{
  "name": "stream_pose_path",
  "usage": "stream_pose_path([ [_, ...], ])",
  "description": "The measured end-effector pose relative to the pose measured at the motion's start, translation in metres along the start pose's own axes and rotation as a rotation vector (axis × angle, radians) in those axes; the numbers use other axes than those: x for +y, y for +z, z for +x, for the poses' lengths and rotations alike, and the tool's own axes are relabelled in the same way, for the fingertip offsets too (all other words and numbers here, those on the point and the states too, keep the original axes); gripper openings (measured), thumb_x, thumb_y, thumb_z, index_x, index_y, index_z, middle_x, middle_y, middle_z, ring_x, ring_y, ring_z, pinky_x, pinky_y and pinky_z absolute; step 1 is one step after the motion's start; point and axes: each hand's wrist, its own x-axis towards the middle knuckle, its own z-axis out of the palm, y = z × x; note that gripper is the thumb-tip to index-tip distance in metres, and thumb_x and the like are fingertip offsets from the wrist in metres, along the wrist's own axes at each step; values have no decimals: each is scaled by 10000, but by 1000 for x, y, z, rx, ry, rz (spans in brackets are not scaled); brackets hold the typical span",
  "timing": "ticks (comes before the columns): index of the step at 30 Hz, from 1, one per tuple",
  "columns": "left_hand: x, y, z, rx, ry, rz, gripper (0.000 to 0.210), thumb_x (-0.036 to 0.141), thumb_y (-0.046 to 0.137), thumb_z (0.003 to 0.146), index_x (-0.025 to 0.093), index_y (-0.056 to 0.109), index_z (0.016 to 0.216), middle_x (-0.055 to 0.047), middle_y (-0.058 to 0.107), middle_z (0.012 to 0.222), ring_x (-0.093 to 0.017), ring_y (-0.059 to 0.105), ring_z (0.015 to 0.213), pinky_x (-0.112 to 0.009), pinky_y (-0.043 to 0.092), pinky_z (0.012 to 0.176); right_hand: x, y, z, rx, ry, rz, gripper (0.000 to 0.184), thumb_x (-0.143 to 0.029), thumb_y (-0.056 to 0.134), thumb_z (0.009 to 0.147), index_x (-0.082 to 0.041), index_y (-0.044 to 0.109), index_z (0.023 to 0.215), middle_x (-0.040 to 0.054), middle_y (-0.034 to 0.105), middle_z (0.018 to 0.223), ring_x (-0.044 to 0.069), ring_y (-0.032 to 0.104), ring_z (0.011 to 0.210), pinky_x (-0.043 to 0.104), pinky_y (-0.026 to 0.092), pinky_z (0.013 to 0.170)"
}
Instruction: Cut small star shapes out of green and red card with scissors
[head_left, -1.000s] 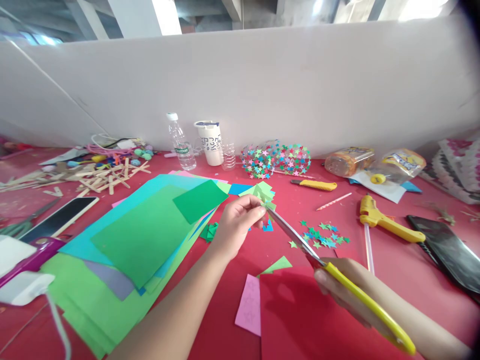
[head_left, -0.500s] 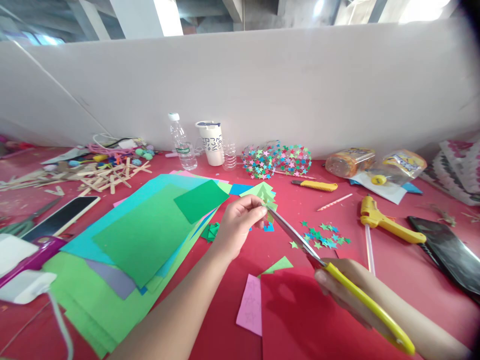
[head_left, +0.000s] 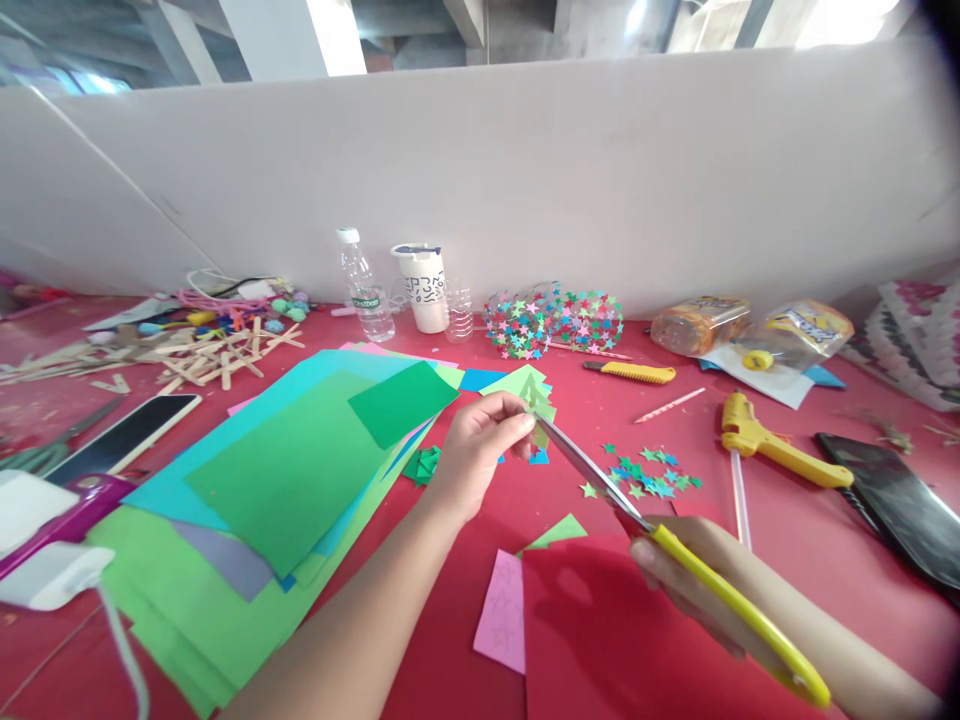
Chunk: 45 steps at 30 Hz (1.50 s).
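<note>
My left hand (head_left: 474, 452) pinches a small light-green paper piece (head_left: 537, 398) above the red table. My right hand (head_left: 686, 583) grips yellow-handled scissors (head_left: 679, 558); their blades reach up-left and their tips meet the green piece right at my left fingertips. Below the blades lie a green paper scrap (head_left: 556, 530), a pink slip (head_left: 500, 612) and a red sheet (head_left: 600, 630). A scatter of small cut paper stars (head_left: 643, 473) lies just right of the blades.
A stack of green and blue paper sheets (head_left: 285, 480) covers the left. A phone (head_left: 124, 433), wooden sticks (head_left: 187, 355), a water bottle (head_left: 364, 285), a white cup (head_left: 421, 285), a star-covered bottle (head_left: 553, 318), a yellow utility knife (head_left: 631, 372), a glue gun (head_left: 776, 442) and a dark tablet (head_left: 892, 500) lie around.
Almost nothing differs: the green piece and the scissor tips sit a touch lower and to the right, with both hands in the same grip.
</note>
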Motion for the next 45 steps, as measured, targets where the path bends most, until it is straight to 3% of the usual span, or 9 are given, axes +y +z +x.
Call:
stream_pose_path([
  [7,3,-3,2,33,11,34,82,221,669,779,183,636,715,40,596,556,-96,533,532,-210,396,530,-2,-1,2,-42,-9,24,724,-967,337,693,-246,400,666,-129,313,398,50,269,300,191,196,320],
  [15,1,1,-1,14,73,47,91,241,650,824,199,652,743,33,581,640,-107,525,588,-233,414,586,-4,2,-6,-14,-60,76,759,-966,336,699,-217,458,711,-107,360,507,60,314,375,196,254,379],
  [19,0,3,-2,99,175,117,84,200,687,804,215,683,722,2,607,878,-128,571,864,-224,431,774,-5,3,-9,-40,-71,116,716,-947,357,726,-233,416,709,-119,315,513,70,298,398,211,255,401],
  [23,-1,3,-2,52,124,18,88,204,678,827,226,679,742,-13,648,1123,-170,536,1170,-248,387,948,-6,4,-12,-42,-95,93,698,-940,344,740,-245,369,686,-104,330,555,84,311,445,235,256,448],
  [26,-2,3,-2,6,90,-21,82,208,668,843,234,680,766,-1,679,1049,-158,564,1111,-238,396,914,0,5,-12,-26,-59,84,712,-949,355,726,-238,394,715,-90,360,608,101,339,495,239,281,463],
  [32,-4,2,-3,14,100,-9,56,217,687,823,238,681,771,44,613,790,-110,504,768,-209,383,730,12,10,-10,-22,-88,89,684,-907,372,783,-228,436,738,-75,392,641,107,361,514,243,306,472],
  [39,-3,3,-3,14,110,49,60,231,673,832,224,664,773,36,582,750,-122,482,746,-229,372,701,-4,15,-9,12,-17,156,762,-970,349,691,-220,480,715,-103,352,507,73,297,397,212,230,402],
  [45,-4,3,-3,24,105,56,64,237,670,825,218,655,766,32,576,743,-127,478,744,-235,369,691,1,19,-3,115,-94,140,737,-978,390,666,-243,420,608,-76,351,521,91,287,421,232,219,384],
])
